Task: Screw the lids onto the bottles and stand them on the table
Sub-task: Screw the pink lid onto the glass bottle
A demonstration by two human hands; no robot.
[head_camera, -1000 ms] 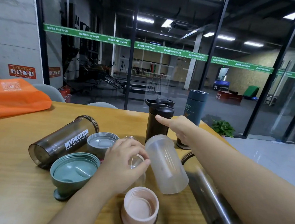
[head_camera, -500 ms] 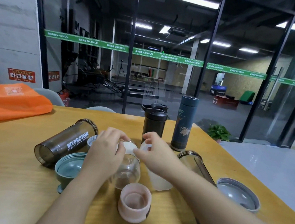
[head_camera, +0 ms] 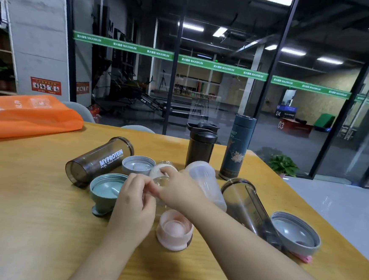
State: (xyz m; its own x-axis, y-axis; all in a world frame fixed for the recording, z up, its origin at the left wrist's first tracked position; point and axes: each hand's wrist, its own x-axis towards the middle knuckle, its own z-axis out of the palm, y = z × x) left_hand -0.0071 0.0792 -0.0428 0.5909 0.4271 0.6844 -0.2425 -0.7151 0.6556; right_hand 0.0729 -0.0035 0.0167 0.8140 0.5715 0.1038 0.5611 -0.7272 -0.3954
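Reaching in from both sides, the person's left hand (head_camera: pixel 134 196) and right hand (head_camera: pixel 180 189) now meet over a small clear bottle (head_camera: pixel 161 182) lying in the middle of the wooden surface (head_camera: pixel 30 205). A second ago the right hand was stretched out to the far teal flask (head_camera: pixel 237 147); it has since come back, leaving that flask upright beside the capped black shaker (head_camera: pixel 200 146). Two bottles, then, look finished.

The left grip is curled around the near side of the clear bottle, and the right grip is curled at its top, though whether the fingers hold a lid there is hidden. The frosted bottle (head_camera: pixel 206 184) lies on its side just behind the right wrist.

Still open and lying down are the MYPROTEIN shaker (head_camera: pixel 99 158) and a dark clear bottle (head_camera: pixel 246 205). Loose lids sit mouth-up: a green one (head_camera: pixel 106 190), a grey one (head_camera: pixel 137 166), a pink one (head_camera: pixel 174 229) between the forearms, and a large grey one (head_camera: pixel 295 233) at the right edge.

Judging by the grips, the clear bottle is the next to be capped, so most of the task remains.
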